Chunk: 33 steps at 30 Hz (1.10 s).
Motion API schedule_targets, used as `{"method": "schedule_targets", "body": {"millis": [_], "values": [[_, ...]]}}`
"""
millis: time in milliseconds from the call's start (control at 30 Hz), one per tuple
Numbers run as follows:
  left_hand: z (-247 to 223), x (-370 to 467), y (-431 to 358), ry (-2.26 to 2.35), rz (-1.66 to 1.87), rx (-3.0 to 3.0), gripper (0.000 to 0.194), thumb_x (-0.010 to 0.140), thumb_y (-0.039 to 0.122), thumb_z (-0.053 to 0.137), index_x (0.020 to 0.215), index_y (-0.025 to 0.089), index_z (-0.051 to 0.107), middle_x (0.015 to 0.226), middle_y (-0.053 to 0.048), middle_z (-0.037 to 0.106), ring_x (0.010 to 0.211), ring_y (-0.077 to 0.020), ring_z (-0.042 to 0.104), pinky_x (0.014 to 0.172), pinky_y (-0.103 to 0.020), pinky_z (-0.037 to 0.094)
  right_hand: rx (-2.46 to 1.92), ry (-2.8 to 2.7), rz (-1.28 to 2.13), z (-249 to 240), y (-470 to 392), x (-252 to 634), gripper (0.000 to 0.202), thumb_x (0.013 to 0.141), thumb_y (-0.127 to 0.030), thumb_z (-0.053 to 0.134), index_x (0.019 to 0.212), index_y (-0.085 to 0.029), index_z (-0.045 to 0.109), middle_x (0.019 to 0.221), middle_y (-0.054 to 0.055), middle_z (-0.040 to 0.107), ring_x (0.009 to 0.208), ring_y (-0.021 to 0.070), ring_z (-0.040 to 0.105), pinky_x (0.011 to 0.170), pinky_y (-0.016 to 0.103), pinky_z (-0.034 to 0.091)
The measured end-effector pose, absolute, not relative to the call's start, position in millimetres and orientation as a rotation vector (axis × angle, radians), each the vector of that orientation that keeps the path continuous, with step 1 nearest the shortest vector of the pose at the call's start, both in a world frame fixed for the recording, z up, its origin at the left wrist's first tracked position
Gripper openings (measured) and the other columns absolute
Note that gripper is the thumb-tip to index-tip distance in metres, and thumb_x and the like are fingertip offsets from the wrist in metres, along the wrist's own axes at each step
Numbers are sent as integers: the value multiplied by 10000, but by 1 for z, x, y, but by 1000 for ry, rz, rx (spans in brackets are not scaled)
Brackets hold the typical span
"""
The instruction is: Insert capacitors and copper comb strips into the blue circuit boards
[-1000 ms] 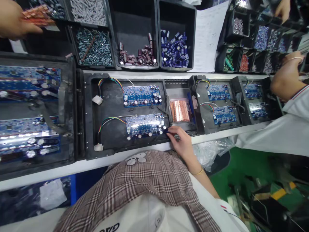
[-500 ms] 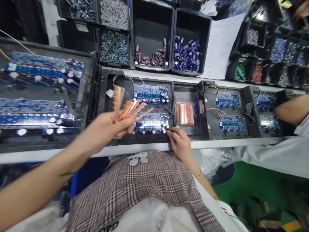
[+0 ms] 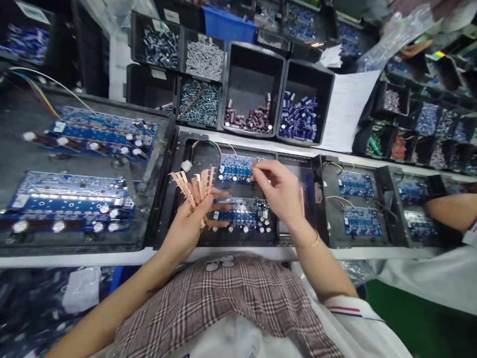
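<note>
My left hand (image 3: 188, 221) is closed round a fanned bunch of toothed copper strips (image 3: 196, 186), their ends pointing up and away. Its other fingers stretch over the left end of the lower blue circuit board (image 3: 242, 215). Above the right part of the upper blue circuit board (image 3: 235, 166), my right hand (image 3: 278, 189) has thumb and forefinger pinched together. Whatever lies between those fingertips is too small to make out. Both boards lie in a black tray (image 3: 182, 149), with coloured wires and a white connector (image 3: 186, 165) at the upper board's left.
Larger circuit boards (image 3: 108, 132) lie in a tray on the left. Bins of brown capacitors (image 3: 253, 119), blue capacitors (image 3: 300, 117) and screws (image 3: 199, 104) stand behind. A paper sheet (image 3: 348, 109) is beside them. Another person's arm (image 3: 452, 211) reaches in from the right.
My right hand has moved from the lower board's right corner up to the upper board. My left hand still grips the copper strips, now turned more upright. The camera view has shifted.
</note>
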State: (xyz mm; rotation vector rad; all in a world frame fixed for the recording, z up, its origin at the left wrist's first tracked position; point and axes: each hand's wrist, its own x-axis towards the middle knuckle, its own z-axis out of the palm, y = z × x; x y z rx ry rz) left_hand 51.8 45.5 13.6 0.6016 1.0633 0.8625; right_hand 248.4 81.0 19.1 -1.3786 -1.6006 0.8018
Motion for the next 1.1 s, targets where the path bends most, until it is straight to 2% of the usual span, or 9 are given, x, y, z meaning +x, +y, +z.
{"method": "schedule_targets", "body": {"millis": [100,200,400,500,667,767,867,1000,1100], "values": [[9,45,54,1084,795,583,308,859,411,632,1055,196,529,654,52,497,446,-51,406,368,-126,320,-1425,-2207,439,0,124,255,225,961,-210,465,1021,-200,682,982,75,644,949,190,579,866,358,462],[2,43,59,1131,775,586,282,869,421,615,922,171,495,576,73,434,400,-16,253,358,-105,178,-1450,-2503,236,-21,151,249,275,976,-192,419,1052,-202,683,951,75,644,904,199,550,809,342,421],[-9,39,64,1214,789,588,316,857,433,629,875,168,458,665,31,535,435,-18,277,362,-109,196,-1477,-2599,160,-40,162,246,270,970,-196,438,1028,-234,698,871,53,635,876,206,516,781,347,373],[-11,38,63,1220,837,633,309,867,432,624,875,174,454,656,38,523,438,-17,280,366,-102,206,-1501,-2552,232,-33,159,249,235,949,-203,493,983,-243,722,909,59,627,951,224,517,875,395,381],[1,49,59,1163,888,647,266,883,411,599,882,172,482,681,23,547,433,-22,311,349,-102,245,-1305,-2034,982,4,130,232,154,854,-271,669,1005,-249,692,1121,44,594,1071,185,561,947,391,464],[8,53,59,1152,923,666,303,865,409,616,1055,189,530,882,-37,609,594,-100,538,392,-163,428,-1126,-1554,1315,20,112,222,131,926,-329,557,896,-235,643,1179,28,603,995,134,632,895,341,524],[6,49,61,1230,986,675,330,851,403,632,1098,199,554,971,-51,594,699,-139,595,442,-207,495,-1237,-1461,1188,20,112,229,194,976,-345,450,965,-246,617,1040,23,659,845,122,655,806,325,542],[-7,41,63,1280,886,660,303,852,426,632,1003,167,595,659,49,412,452,-34,328,356,-115,247,-1485,-2017,759,-4,127,247,192,946,-280,523,1044,-234,681,953,50,634,894,165,602,846,335,498],[-13,38,60,1319,812,709,331,858,463,611,1011,171,578,640,61,384,449,-28,277,374,-113,202,-1506,-2266,561,-25,133,247,254,957,-202,465,1080,-220,687,998,77,599,937,184,558,842,323,482]]}}
